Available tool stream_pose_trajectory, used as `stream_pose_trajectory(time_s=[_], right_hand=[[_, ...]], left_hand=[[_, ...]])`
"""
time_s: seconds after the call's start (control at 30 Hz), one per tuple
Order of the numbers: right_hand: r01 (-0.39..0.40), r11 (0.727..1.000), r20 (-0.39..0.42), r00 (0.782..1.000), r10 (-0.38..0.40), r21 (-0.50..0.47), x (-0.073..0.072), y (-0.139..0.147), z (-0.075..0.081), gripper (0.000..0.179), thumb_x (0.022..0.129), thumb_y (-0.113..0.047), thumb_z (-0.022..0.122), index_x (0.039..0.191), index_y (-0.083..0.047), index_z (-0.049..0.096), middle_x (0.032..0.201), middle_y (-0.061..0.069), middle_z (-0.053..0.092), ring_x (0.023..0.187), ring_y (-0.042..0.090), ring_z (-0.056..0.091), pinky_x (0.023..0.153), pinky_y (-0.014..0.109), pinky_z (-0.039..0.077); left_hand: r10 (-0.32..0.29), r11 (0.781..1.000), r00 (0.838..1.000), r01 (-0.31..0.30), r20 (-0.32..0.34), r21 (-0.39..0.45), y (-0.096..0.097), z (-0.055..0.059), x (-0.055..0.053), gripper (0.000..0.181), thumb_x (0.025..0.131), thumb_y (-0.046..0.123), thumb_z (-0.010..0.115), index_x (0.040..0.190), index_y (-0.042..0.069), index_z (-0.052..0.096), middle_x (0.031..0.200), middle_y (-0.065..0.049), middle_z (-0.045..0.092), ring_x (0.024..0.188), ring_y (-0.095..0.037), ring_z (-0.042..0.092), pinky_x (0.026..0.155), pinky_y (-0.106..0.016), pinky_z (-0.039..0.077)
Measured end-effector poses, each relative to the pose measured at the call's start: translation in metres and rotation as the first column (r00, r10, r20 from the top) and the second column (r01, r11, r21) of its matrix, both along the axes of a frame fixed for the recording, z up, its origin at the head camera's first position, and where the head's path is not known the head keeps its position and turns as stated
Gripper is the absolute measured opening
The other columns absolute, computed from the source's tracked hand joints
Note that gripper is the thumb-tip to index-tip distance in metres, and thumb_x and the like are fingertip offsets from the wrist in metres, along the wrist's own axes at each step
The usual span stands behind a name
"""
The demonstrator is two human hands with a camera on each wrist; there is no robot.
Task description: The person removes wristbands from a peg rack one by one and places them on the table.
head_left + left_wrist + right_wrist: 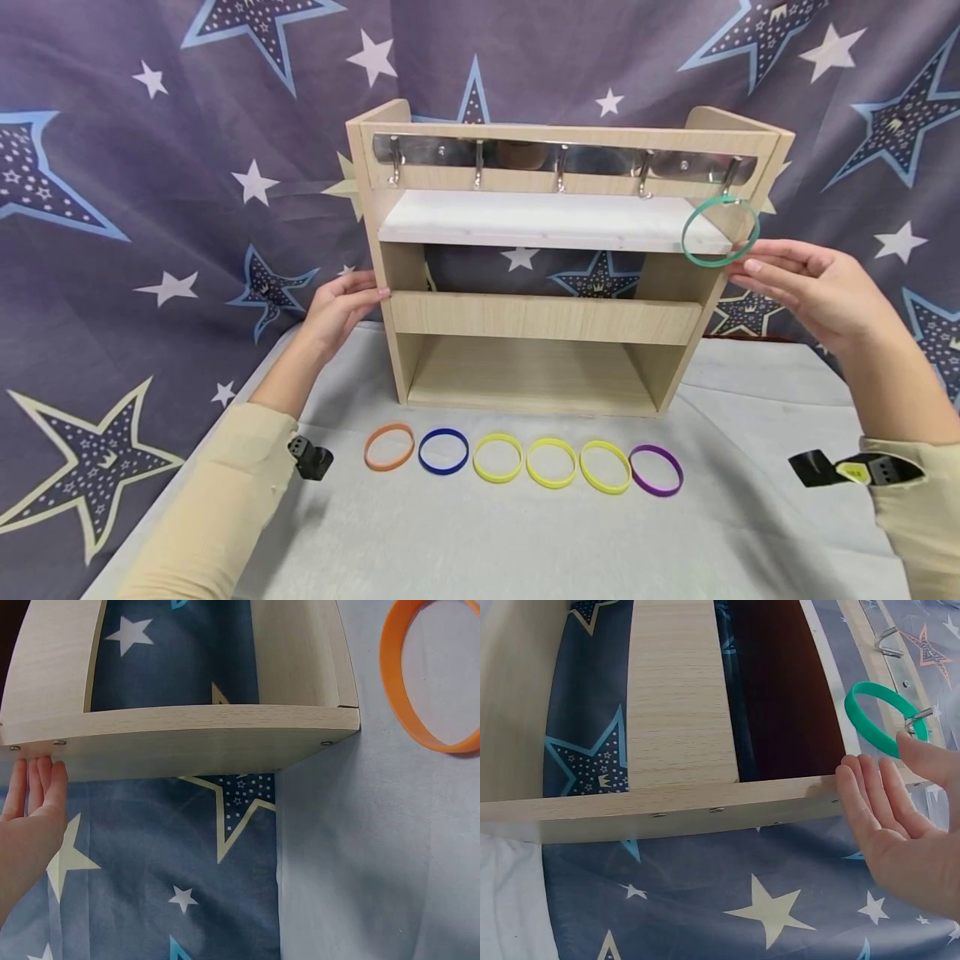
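Observation:
A light wooden shelf unit point(547, 318) stands on the table, with a metal hook rail point(510, 157) across its top front. From the rightmost hook hangs a green wristband point(685, 242). My left hand point(339, 310) touches the unit's left side panel, and the left wrist view shows its straight fingers point(35, 784) against the panel. On the other side, my right hand point(832, 283) has its fingertips at the right side panel, just beside the green band. In the right wrist view its fingers point(874, 791) are extended and hold nothing.
In front of the unit lies a row of wristbands: an orange one point(367, 458), a blue one point(422, 457), several yellow ones point(477, 467) and a purple one point(678, 475). A grey cloth point(480, 542) covers the table. Behind hangs a star-patterned curtain point(247, 108).

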State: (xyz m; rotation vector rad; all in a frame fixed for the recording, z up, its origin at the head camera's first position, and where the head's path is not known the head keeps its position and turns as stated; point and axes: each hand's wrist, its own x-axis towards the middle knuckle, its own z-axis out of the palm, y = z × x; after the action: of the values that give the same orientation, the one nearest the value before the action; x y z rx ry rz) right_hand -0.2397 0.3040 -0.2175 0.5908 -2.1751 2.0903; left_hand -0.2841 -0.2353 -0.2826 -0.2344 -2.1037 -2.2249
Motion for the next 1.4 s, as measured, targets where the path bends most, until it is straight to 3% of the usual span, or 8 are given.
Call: stream_pose_trajectory(time_s=[0.3,0.63,1.13,1.4], right_hand=[[-0.068,0.988,-0.04,0.997,0.063,-0.139,-0.004,-0.001,0.007,0.028,0.091,0.008,0.056,0.114,-0.003,0.068,0.106,0.003,0.074,0.095,0.012,0.072,0.086,0.017,0.056],[-0.118,0.961,-0.008,0.993,0.12,-0.248,-0.005,-0.006,0.01,0.031,0.091,0.017,0.048,0.109,0.003,0.069,0.101,0.01,0.075,0.094,0.017,0.073,0.084,0.024,0.058],[-0.05,0.929,0.023,0.998,0.063,-0.366,-0.005,-0.011,0.015,0.027,0.088,0.018,0.052,0.101,0.004,0.071,0.095,0.012,0.076,0.089,0.018,0.073,0.079,0.026,0.06],[-0.025,0.881,0.04,0.998,0.049,-0.473,-0.003,-0.01,0.019,0.027,0.087,0.019,0.052,0.097,0.004,0.072,0.091,0.014,0.076,0.087,0.02,0.074,0.076,0.029,0.061]], left_hand=[[-0.006,1.0,1.0,0.006,-0.011,0.021,0.0,-0.001,-0.001,0.025,0.091,0.005,0.061,0.114,0.007,0.053,0.1,0.007,0.062,0.092,0.001,0.064,0.087,-0.008,0.051],[-0.006,1.0,1.0,0.006,-0.003,0.031,0.001,-0.001,-0.001,0.023,0.091,0.004,0.061,0.112,0.008,0.054,0.098,0.008,0.063,0.091,0.001,0.065,0.086,-0.008,0.051],[-0.007,0.999,1.0,0.008,-0.012,0.036,-0.001,-0.001,0.0,0.023,0.091,0.004,0.062,0.112,0.007,0.054,0.097,0.009,0.064,0.09,0.001,0.065,0.086,-0.008,0.052],[-0.009,0.999,1.0,0.009,-0.019,0.033,-0.001,-0.001,0.0,0.022,0.091,0.004,0.061,0.112,0.007,0.054,0.097,0.009,0.064,0.09,0.001,0.065,0.086,-0.008,0.051]])
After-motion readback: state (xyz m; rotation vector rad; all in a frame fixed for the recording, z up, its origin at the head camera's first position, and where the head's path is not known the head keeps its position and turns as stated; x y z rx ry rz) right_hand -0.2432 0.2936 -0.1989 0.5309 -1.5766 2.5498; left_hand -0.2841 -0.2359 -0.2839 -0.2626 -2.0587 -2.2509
